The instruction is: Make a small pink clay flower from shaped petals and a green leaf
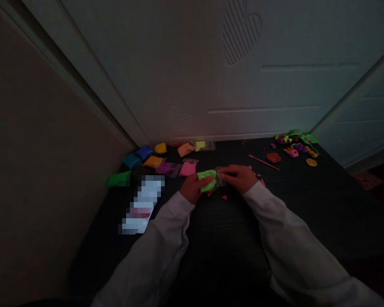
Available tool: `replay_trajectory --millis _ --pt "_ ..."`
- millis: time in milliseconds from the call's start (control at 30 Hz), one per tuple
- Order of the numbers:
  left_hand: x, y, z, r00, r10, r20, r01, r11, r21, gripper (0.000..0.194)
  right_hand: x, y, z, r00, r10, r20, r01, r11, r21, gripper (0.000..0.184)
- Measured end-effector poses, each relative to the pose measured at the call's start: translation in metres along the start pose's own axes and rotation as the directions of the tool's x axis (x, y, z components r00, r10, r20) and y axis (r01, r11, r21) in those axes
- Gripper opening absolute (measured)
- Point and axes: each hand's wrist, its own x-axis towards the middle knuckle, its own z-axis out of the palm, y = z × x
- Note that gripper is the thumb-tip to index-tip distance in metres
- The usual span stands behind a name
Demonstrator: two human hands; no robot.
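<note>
A clear plastic bag of bright green modelling clay (206, 181) is held up between both hands above the dark table. My left hand (191, 188) grips its clay-filled end, thumb across the front. The fingers of my right hand (240, 177) pinch the bag's clear end on the right. Just behind lies a bag of pink clay (188, 168), close to my left hand. Small pink bits (224, 197) lie on the table beneath and beside my hands, partly hidden by the right one.
Several bags of coloured clay, among them a blue bag (145, 152), line the table's back left. A lit phone (142, 207) lies at left. Toward the back right are a pink stick (264, 162), a reddish-brown clay piece (274, 157) and small clay figures (301, 148). A white panel (192, 76) rises behind.
</note>
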Motion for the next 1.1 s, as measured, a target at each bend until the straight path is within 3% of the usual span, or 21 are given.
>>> replay_trajectory --millis 133,267,400,567,833,1100 --pt "0.0 0.001 0.001 1.0 -0.003 -0.005 0.003 1.0 -0.005 0.029 0.002 0.0 -0.003 0.999 0.045 -0.029 -0.042 0.995 0.091 0.013" --pt "0.001 0.002 -0.001 0.999 0.014 -0.03 -0.015 1.0 -0.023 0.031 0.007 0.002 -0.016 0.982 0.153 -0.115 -0.114 0.951 0.286 0.016" --pt "0.001 0.003 -0.002 0.998 0.025 -0.058 -0.028 0.999 -0.042 0.032 0.011 0.003 -0.022 0.955 0.264 -0.132 -0.164 0.847 0.506 0.017" --pt "0.001 0.003 -0.001 0.996 0.035 -0.078 -0.041 0.997 -0.064 0.032 0.011 0.006 -0.019 0.92 0.392 -0.005 -0.281 0.669 0.688 0.012" --pt "0.003 0.002 -0.002 0.995 0.047 -0.092 -0.055 0.995 -0.086 0.029 0.016 0.009 -0.021 0.855 0.509 0.096 -0.35 0.43 0.832 0.014" --pt "0.002 0.002 -0.001 0.993 0.041 -0.11 -0.05 0.995 -0.081 0.03 0.014 0.009 -0.017 0.851 0.522 0.054 -0.302 0.403 0.864 0.013"
